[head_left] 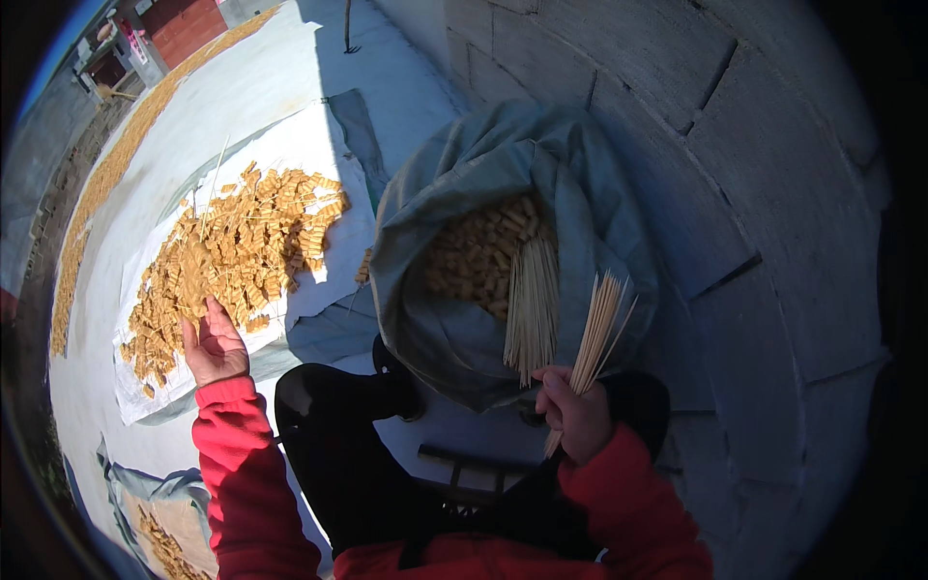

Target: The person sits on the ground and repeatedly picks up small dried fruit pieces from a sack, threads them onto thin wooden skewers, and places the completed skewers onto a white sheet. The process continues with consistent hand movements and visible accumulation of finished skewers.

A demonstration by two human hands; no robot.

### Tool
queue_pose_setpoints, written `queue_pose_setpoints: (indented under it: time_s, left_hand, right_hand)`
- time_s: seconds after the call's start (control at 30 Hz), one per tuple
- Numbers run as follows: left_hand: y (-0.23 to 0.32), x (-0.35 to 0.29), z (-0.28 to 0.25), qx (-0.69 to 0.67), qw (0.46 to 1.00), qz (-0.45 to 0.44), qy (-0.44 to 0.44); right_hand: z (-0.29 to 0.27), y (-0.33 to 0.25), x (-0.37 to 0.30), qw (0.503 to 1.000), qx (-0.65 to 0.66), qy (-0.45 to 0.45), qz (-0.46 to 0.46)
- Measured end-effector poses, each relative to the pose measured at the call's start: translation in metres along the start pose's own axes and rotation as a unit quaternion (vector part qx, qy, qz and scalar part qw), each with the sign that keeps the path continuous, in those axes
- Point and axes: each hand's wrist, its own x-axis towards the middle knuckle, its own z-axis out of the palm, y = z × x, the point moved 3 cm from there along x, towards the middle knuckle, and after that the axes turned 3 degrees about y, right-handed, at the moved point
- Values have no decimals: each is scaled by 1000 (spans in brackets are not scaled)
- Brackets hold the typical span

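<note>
My right hand (pixel 572 416) is closed around a bundle of thin wooden skewers (pixel 601 324), which fan out slightly at the top. It is just right of the near rim of a large grey-green sack (pixel 416 343). Inside the sack lie brown tubular pieces (pixel 474 256), with another bundle of skewers (pixel 532 309) resting over them and the rim. On the left, my left hand (pixel 217 350) is palm up, thumb and fingers apart, at the near edge of a pile of ridged brown pieces (pixel 256 227). A longer brown piece (pixel 196 269) lies just beyond its fingertips; whether they touch it, I cannot tell.
The pile lies on a white sheet (pixel 333 280). A block wall (pixel 735 222) rises close on the right. A dark metal frame (pixel 464 469) sits between my legs. More brown pieces (pixel 164 546) lie at lower left, and a long yellowish strip (pixel 106 184) runs along the far left.
</note>
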Motion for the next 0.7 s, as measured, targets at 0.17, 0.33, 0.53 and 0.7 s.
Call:
queue_pose_setpoints:
  time_s: [0.17,0.33,0.53,0.7]
  left_hand:
    - [-31,-65,4,153,986,-62,16]
    - [-156,-178,27,481,787,-329,-205]
    - [-177,-191,25,465,771,-372,-227]
    - [-176,-186,27,480,753,-383,-235]
  right_hand:
    - [32,17,4,973,-20,-198,120]
    - [47,34,-13,914,-62,-328,231]
    - [42,33,-20,901,-57,-345,257]
    - [43,40,-19,931,-54,-285,221]
